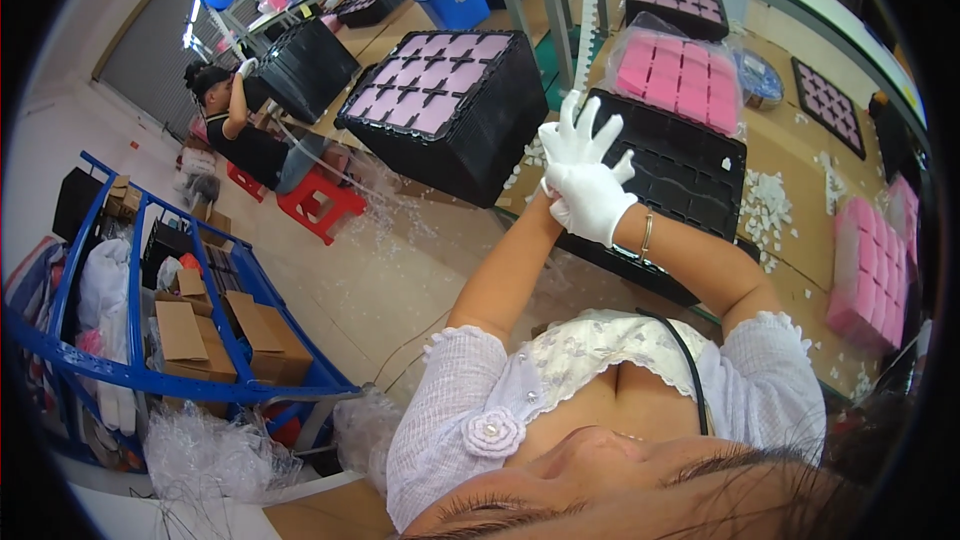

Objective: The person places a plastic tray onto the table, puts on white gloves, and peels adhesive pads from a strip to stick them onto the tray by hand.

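Both my hands wear white gloves and meet above the table edge. My left hand (580,143) is raised with its fingers spread apart. At its wrist, my right hand (597,206) is closed on the cuff of the left glove; its fingertips are partly hidden. A thin bracelet (647,235) circles my right wrist. Just beyond and to the right of the hands lies a black plastic tray (690,155), partly covered by my right hand and forearm. Behind it sits a plastic-wrapped block of pink foam pieces (675,78).
White scraps (768,208) litter the brown tabletop (790,155). A tall black crate stack (450,130) stands to the left, topped with pink foam. More pink foam (868,275) is at the right. A co-worker (245,135) sits near red stools (318,202); a blue rack (130,330) holds cartons.
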`<action>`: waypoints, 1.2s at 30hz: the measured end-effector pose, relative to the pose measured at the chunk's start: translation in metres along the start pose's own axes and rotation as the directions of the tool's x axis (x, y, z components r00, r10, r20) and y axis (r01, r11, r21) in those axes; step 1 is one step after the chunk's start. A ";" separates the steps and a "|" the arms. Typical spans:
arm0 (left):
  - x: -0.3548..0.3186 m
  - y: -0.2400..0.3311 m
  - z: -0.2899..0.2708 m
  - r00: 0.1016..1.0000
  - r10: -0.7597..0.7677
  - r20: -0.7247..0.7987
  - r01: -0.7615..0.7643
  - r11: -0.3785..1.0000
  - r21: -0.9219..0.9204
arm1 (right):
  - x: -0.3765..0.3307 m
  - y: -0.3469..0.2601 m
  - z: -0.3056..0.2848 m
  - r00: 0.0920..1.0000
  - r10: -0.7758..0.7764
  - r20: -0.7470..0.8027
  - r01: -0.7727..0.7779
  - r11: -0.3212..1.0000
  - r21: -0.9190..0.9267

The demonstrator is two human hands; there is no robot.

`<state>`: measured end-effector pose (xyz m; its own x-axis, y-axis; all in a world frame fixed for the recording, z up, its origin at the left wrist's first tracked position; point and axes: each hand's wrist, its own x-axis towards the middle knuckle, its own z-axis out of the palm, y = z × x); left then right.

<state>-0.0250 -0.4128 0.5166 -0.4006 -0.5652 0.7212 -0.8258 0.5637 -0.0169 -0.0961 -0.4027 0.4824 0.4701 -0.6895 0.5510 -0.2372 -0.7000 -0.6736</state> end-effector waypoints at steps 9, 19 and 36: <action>-0.018 -0.062 0.028 0.457 -0.832 0.314 0.200 -0.248 -0.948 | -0.010 -0.060 -0.029 0.978 -0.195 0.074 0.208 0.928 -0.309; -0.016 -0.043 0.036 0.598 -0.708 0.375 -0.021 -0.482 -0.876 | -0.014 -0.039 -0.027 0.979 -0.058 -0.196 0.098 0.975 0.199; -0.006 -0.012 -0.014 0.637 -0.461 0.618 -0.262 -0.883 -0.389 | -0.047 -0.054 -0.008 0.976 0.219 -0.012 -0.212 0.955 0.209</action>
<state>-0.0072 -0.4075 0.5226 -0.1194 -0.9921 0.0389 0.9887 -0.1152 0.0956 -0.1126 -0.3339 0.4967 0.3967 -0.8283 0.3957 -0.1487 -0.4834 -0.8627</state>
